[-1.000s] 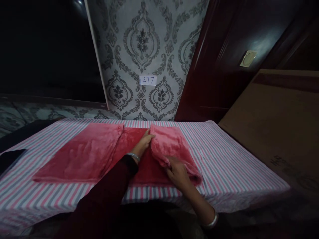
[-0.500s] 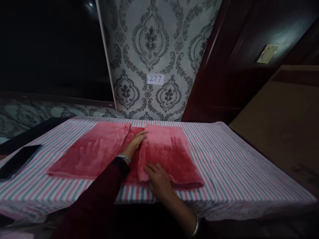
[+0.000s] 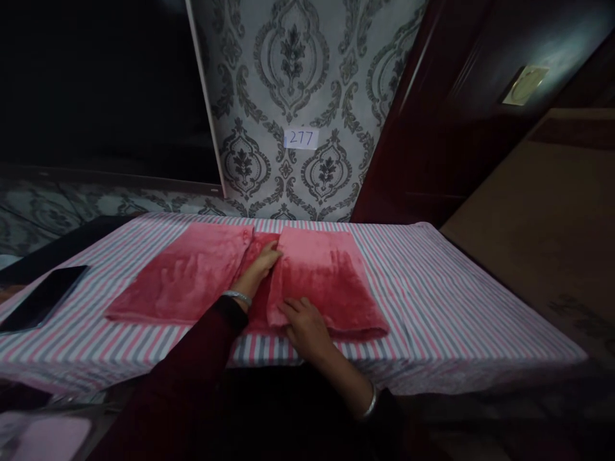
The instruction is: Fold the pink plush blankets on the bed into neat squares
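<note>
A red plush cloth (image 3: 327, 275) lies on the table with both sides folded inward, a darker strip of it showing between the two flaps. At the far part of the right flap's inner edge, my left hand (image 3: 266, 260) has its fingers closed on the fabric. My right hand (image 3: 308, 328) holds the near inner corner of the same flap, fingers bent over the top and the thumb low at the edge. Fingertips of both hands are partly hidden in the pile. The left flap (image 3: 177, 275) lies flat, untouched, with hand-shaped marks in its nap.
A striped tablecloth (image 3: 446, 301) covers the table. A dark phone (image 3: 43, 298) lies at the left. A large black screen (image 3: 106, 89) stands behind on the left, and a cardboard box (image 3: 542, 205) at the right. A paper label reading 277 (image 3: 301, 137) is on the patterned wall.
The whole scene sits slightly higher in the picture, as the camera has tipped down. Both hands stay at the same flap edge, and the cloth's folds look the same.
</note>
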